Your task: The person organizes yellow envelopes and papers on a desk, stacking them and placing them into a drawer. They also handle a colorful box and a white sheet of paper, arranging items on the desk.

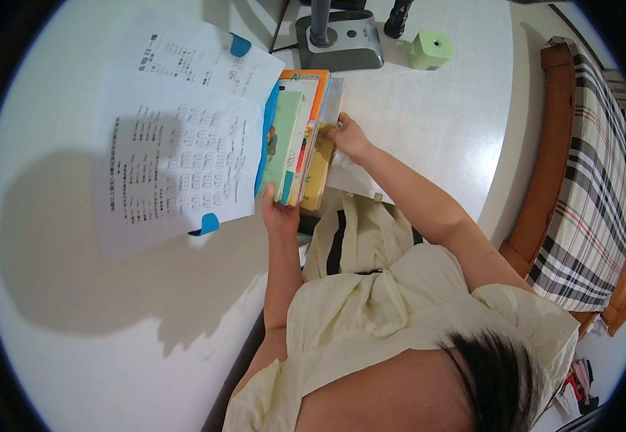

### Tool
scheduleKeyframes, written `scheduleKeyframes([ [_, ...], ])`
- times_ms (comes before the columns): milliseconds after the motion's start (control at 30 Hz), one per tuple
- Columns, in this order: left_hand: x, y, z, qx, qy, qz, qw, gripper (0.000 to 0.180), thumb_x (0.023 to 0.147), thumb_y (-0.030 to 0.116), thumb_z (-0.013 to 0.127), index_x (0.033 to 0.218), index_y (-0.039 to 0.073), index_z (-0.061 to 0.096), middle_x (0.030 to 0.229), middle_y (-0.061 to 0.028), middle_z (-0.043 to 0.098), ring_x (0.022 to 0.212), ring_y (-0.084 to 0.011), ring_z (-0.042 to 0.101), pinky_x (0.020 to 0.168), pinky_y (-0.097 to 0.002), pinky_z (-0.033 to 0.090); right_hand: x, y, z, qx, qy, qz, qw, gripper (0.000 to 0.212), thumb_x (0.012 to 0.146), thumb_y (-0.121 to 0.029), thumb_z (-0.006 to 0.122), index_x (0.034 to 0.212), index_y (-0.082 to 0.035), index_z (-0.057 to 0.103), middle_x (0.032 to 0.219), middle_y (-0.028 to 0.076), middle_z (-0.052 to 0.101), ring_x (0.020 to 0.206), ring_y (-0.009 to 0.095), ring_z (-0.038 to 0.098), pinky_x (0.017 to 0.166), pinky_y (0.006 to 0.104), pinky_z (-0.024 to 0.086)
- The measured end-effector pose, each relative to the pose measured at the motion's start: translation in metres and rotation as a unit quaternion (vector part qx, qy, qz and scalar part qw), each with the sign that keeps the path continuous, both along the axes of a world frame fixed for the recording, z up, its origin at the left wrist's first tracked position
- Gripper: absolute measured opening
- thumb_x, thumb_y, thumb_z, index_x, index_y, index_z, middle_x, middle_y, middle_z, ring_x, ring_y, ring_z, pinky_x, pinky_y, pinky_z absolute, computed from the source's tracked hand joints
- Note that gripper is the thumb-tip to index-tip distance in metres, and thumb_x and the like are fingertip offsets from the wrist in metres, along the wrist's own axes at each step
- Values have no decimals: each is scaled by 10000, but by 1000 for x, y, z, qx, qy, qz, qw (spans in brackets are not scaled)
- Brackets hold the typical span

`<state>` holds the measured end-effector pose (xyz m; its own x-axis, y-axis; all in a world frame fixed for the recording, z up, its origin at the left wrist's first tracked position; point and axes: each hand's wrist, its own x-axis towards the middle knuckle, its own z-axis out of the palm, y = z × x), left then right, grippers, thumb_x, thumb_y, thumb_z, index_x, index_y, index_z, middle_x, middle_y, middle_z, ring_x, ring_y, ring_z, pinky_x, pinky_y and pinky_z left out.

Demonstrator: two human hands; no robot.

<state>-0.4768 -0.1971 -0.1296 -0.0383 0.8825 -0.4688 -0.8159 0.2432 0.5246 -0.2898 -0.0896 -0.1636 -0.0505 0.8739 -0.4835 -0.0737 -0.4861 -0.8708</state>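
Observation:
A stack of thin books and booklets lies at the desk's left side, against the white wall. A light green book is on top, with an orange-edged book below it and a yellow book sticking out on the right. My left hand is closed on the stack's near edge, its thumb up beside the green book. At the right edge my right hand grips the books by the yellow one; some of its fingertips are hidden. Printed sheets with blue corner holders stand left of the stack.
A grey lamp base, a black flashlight and a light green pencil sharpener stand at the desk's far side. The white desk ends at a curved-looking right edge. Beyond is a wooden bed with a plaid cover.

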Motion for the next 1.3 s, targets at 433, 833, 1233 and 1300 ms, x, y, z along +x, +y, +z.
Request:
scheduleKeyframes([
  [433,-3,7,36,-32,66,-11,997,429,870,179,509,1256,24,407,1215,-117,518,1079,-266,532,909,-415,439,11,13,34,5,-274,115,955,400,751,-256,589,1018,40,552,957,194,627,904,301,607,790,343,471],
  [833,-9,21,60,-219,97,27,970,341,822,126,489,1126,-28,482,1077,-139,545,983,-280,517,894,-477,416,35,27,61,68,-211,16,975,384,760,-280,571,1068,-51,585,954,153,632,892,271,609,793,333,467],
  [1233,-2,2,60,-265,55,63,961,471,742,186,562,1180,102,409,1222,-107,331,1088,-259,370,996,-481,251,13,93,78,166,-324,151,919,569,783,-341,568,1263,-58,453,1192,157,548,1073,290,540,897,338,433],
  [1300,-2,0,54,-253,58,75,963,470,747,178,564,1182,106,403,1203,-104,351,1090,-261,378,994,-479,250,9,102,76,154,-356,200,900,576,776,-373,570,1250,-61,473,1184,157,552,1075,291,537,904,338,427],
])
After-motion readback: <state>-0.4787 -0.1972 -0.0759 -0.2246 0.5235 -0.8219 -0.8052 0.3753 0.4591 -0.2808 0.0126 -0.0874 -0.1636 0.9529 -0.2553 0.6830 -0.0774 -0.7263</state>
